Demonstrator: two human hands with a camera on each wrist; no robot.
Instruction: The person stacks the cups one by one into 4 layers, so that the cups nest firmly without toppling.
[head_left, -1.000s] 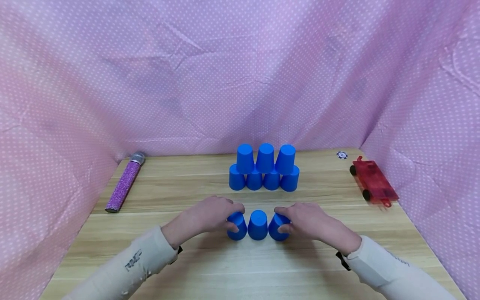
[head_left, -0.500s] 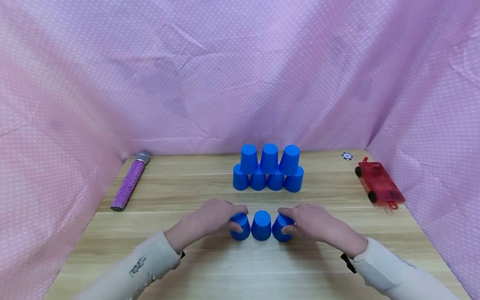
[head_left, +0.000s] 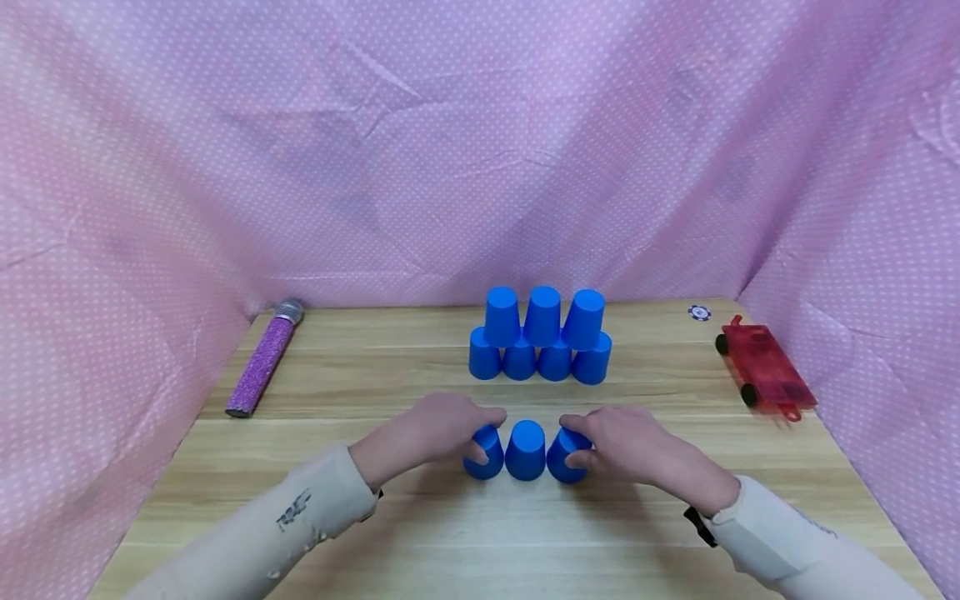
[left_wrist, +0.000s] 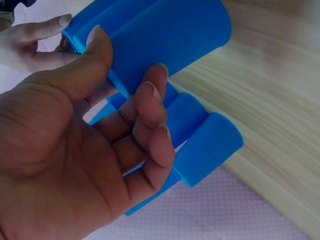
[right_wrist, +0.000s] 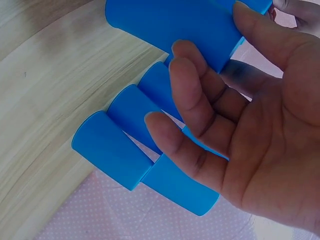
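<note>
Three blue cups stand upside down in a short row at the front of the head view. My left hand (head_left: 446,427) holds the left cup (head_left: 483,454), its thumb on the near side and index finger across the top. The middle cup (head_left: 525,452) stands between the hands, untouched. Around the right cup (head_left: 566,457) are the thumb and index finger of my right hand (head_left: 626,444). In the left wrist view the thumb lies at the held cup's (left_wrist: 170,40) edge, other fingers curled. The right wrist view shows the right thumb likewise on its cup (right_wrist: 170,22).
Behind the row, more upside-down blue cups form two tiers, with three upper cups (head_left: 542,317) on several lower cups (head_left: 519,360). A purple glittery microphone (head_left: 262,362) lies left. At right are a red toy car (head_left: 767,365) and a poker chip (head_left: 699,312). Pink dotted cloth (head_left: 480,167) surrounds the table (head_left: 480,542).
The left hand has slid slightly right over its cup, its index finger reaching further past the top. The right hand keeps its place on its cup. The head view has shifted a little.
</note>
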